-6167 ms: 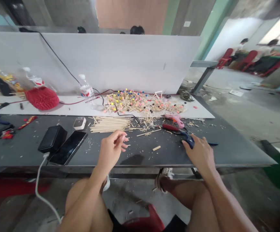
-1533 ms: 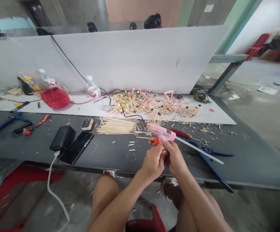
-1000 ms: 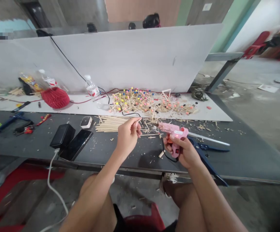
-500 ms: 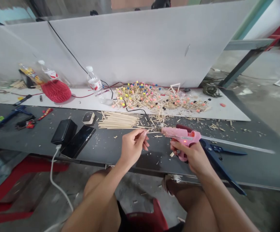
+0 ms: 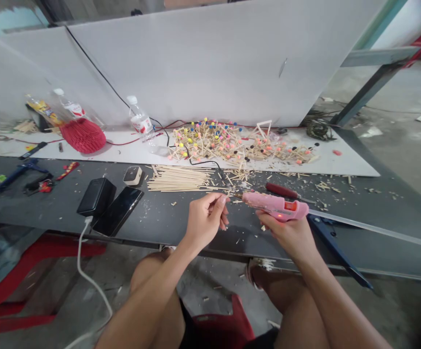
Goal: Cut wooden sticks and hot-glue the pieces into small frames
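My right hand (image 5: 290, 232) is wrapped round the grip of a pink hot glue gun (image 5: 268, 203), its nozzle pointing left. A long clear glue stick (image 5: 374, 228) juts out of the gun's rear. Just left of the nozzle, my left hand (image 5: 208, 213) is closed in a pinch; whatever sits between the thumb and finger is too small to make out. Thin wooden sticks (image 5: 177, 179) lie in a bundle beyond my left hand. Behind them is a heap of short sticks with coloured balls (image 5: 210, 140) on a white board.
A red-handled tool (image 5: 282, 190) and a blue-handled cutter (image 5: 337, 252) lie by the glue gun. To the left are a phone (image 5: 119, 211), a black power bank (image 5: 96, 196) with a white cable, and a small white device (image 5: 133, 175). Plastic bottles (image 5: 140, 121) stand along the board.
The glue gun has tilted and shifted slightly right, uncovering more of the red-handled tool. My left hand has moved a little to the right, still pinching near the nozzle.
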Tool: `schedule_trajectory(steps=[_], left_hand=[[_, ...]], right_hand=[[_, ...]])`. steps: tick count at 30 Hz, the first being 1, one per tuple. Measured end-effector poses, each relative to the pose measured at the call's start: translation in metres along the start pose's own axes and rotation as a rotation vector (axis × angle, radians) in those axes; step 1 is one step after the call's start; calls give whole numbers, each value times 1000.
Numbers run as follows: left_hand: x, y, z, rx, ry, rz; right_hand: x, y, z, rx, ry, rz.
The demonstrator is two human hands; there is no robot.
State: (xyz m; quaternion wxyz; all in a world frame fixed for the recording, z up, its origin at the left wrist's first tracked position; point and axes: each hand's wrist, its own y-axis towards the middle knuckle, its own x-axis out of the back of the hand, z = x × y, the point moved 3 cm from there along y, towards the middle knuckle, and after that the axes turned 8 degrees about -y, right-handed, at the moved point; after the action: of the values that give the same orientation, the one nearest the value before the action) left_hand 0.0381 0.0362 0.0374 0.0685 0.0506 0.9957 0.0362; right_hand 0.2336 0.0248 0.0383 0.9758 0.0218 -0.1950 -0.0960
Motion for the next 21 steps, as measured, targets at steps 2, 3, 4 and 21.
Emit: schedule_trajectory(steps=[2,3,4,21], left_hand=[[0,0,1,18,-8,1],[-1,1,1,27,-13,1],[-1,1,1,35,-17,0],[0,2,1,48,-10,2]], right_hand=[[0,0,-1,7,-5,-8],[0,0,-1,10,-12,-8],[0,0,-2,11,-21,-6],[0,0,1,31,-34,-13]])
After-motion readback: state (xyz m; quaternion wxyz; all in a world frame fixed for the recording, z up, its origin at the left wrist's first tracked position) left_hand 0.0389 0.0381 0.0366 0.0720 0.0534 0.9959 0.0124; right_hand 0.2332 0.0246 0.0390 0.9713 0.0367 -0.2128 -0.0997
